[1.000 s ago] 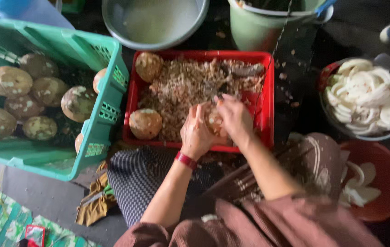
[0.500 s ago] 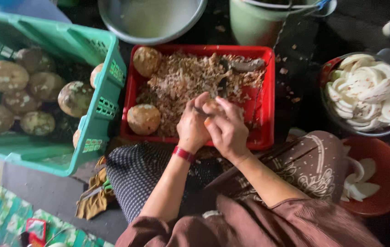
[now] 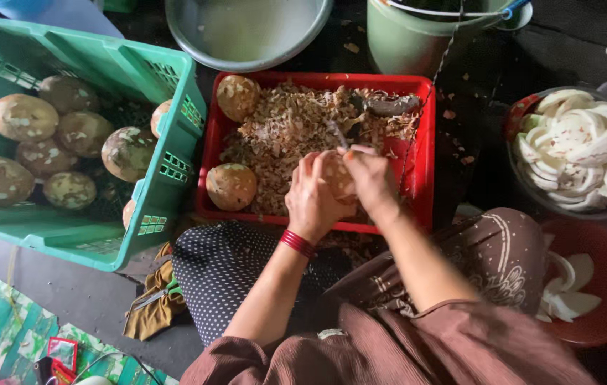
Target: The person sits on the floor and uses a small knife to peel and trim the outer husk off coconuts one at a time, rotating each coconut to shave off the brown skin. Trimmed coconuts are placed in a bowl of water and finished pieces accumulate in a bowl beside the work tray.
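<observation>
My left hand (image 3: 310,199) cups a round brown coconut (image 3: 337,177) over the red tray (image 3: 423,153). A red bangle circles that wrist. My right hand (image 3: 372,180) presses against the same coconut and grips a small knife (image 3: 337,135), whose blade sticks up past the fingers. The tray is heaped with brown shavings (image 3: 296,128). Two more peeled coconuts rest in it, one at the far left corner (image 3: 238,97) and one at the near left (image 3: 231,186).
A green crate (image 3: 139,228) at the left holds several brown coconuts. A grey basin (image 3: 246,32) and a green bucket (image 3: 410,39) stand beyond the tray. At the right, a bowl (image 3: 581,150) and a red bowl (image 3: 603,285) hold white coconut pieces.
Both hands have stayed over the tray's near edge, turning the coconut between them. The view has drifted slightly; nothing else has moved.
</observation>
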Available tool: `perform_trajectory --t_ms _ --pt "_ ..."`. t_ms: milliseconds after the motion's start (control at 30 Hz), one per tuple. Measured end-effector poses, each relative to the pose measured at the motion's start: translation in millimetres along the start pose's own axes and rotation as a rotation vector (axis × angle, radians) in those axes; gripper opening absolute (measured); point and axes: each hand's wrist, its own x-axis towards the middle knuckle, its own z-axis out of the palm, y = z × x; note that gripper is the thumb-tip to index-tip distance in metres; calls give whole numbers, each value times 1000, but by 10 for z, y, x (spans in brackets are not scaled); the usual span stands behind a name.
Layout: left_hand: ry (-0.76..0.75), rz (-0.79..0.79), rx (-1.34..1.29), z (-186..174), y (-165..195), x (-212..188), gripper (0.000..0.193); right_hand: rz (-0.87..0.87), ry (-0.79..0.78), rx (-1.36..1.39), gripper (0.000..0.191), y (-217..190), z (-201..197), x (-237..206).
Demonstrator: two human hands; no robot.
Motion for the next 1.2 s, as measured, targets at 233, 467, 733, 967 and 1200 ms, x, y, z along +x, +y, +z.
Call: perform_trajectory --t_ms 233,467,733,967,1200 --pt "-38 -117 -202 -107 -19 53 81 -621 195 -719 28 50 -22 -337" --pt "-108 -50 -221 -89 -77 70 90 114 -20 -40 31 -348 66 -52" --pt "-132 -125 -214 -69 -56 91 77 -594 173 -671 21 -136 92 -228" --pt "-61 65 -139 -23 -51 59 91 -459 158 -637 28 -7 9 -122" --pt "-35 96 17 -108 101 40 95 615 -86 -36 41 116 -269 299"
